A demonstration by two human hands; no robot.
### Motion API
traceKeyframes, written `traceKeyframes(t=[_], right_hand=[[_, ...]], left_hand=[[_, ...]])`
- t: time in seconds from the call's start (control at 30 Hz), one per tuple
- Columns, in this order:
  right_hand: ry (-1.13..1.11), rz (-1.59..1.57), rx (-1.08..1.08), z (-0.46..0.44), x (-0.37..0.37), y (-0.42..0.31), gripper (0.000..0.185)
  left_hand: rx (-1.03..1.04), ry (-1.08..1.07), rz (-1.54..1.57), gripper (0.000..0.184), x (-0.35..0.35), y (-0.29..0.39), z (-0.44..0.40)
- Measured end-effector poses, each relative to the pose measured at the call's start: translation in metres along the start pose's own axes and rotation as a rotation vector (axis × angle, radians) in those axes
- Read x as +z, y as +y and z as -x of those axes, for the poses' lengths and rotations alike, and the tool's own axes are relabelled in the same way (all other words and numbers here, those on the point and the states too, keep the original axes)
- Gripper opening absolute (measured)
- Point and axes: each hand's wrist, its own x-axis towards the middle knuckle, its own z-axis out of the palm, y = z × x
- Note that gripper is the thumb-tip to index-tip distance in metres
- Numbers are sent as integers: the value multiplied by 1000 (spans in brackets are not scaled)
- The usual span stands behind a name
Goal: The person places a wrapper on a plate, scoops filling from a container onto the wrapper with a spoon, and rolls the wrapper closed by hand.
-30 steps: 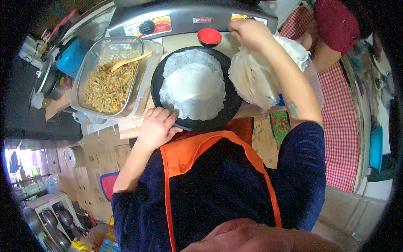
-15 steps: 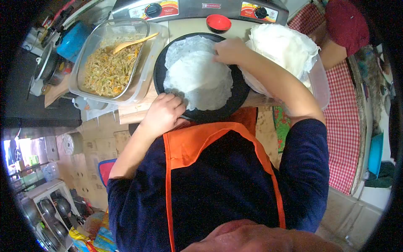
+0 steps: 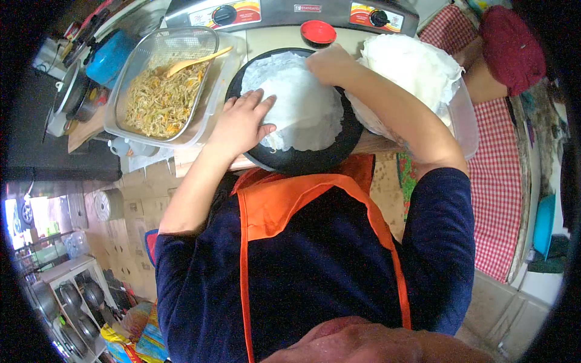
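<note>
Thin white spring roll wrappers (image 3: 299, 112) lie overlapping on a round black tray (image 3: 290, 162) in front of me. My left hand (image 3: 242, 124) rests on their left edge, open, with its fingers spread out. At the far right edge of the wrappers, my right hand (image 3: 331, 65) is closed, its fingertips pinching the wrapper edge and partly hidden behind the hand. A stack of more wrappers (image 3: 408, 75) sits in a clear plastic container (image 3: 465, 124) to the right, under my right forearm.
On the left, a clear basket (image 3: 112, 115) holds a cooked shredded vegetable filling (image 3: 162, 100) and a wooden spoon (image 3: 200, 60). A small red bowl (image 3: 318, 32) stands behind the tray, before a gas stove (image 3: 284, 15). At the right is another person's dark red sleeve (image 3: 511, 51).
My left hand has moved from the tray's near-left rim up onto the wrappers, and its fingers have spread. My right hand has shifted slightly farther from me along the wrapper edge.
</note>
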Motion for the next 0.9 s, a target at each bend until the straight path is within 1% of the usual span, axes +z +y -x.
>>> traceKeyframes(t=[0.07, 0.13, 0.2, 0.27, 0.3, 0.33, 0.37, 0.4, 0.47, 0.5, 0.53, 0.57, 0.63, 0.67, 0.7, 0.73, 0.77, 0.8, 0.83, 0.87, 0.9], right_hand=[[-1, -7, -8, -1, 1, -1, 13], [4, -20, -68, -1, 4, 0, 13], [-6, -37, -58, 0, 3, -1, 11], [-15, -51, -54, 1, -4, -2, 10], [-59, -192, -49, 4, -10, -4, 14], [-102, -332, -44, 4, -15, -5, 19], [-100, -332, -47, 2, -17, -5, 19], [-115, -341, -64, 0, -15, -4, 19], [-131, -351, -84, -4, -12, -1, 19], [-126, -370, -94, -6, -11, 0, 12], [-120, -387, -107, -7, -9, 1, 5], [-119, -382, -112, -7, -8, 3, 5], [-112, -256, -28, 2, -20, -2, 18], [-97, -244, -54, -1, -30, -4, 18], [39, -149, -32, -2, -40, -5, 17], [180, -60, -14, -8, -52, -9, 17], [200, -54, -46, -17, -66, -14, 17], [405, -73, -109, -24, -81, -19, 14], [607, -94, -166, -30, -91, -23, 13], [618, -90, -181, -39, -97, -31, 13], [579, -129, -272, -51, -103, -44, 18]], left_hand=[[7, -90, -80, 48, 2, -2, -1], [0, -80, -80, 46, -2, -1, -1], [-14, -66, -80, 45, -7, 1, 0], [-29, -53, -106, 38, -9, 0, 2], [-31, -52, -107, 38, -8, 0, 2], [-60, 18, -75, 34, -6, -1, 1], [-88, 88, -44, 30, -5, -1, 0], [-90, 88, -45, 30, -4, 0, -2], [-121, 153, -59, 27, -2, 4, -8], [-124, 152, -59, 27, 0, 3, -11], [-146, 102, -83, 24, 4, 2, -15], [-168, 55, -106, 21, 7, 1, -18], [-141, 84, -133, 19, 13, 4, -18], [-127, 119, -174, 18, 11, 1, -17], [-112, 128, -152, 18, 10, 0, -14], [-80, 114, -194, 18, -3, 5, -11], [-58, 165, -115, 19, -12, 7, -8], [-29, 216, -33, 20, -20, 9, -5], [-8, 301, -29, 21, -32, 14, -1], [-18, 311, -41, 21, -43, 14, 3], [-24, 334, -7, 22, -53, 13, 9]])
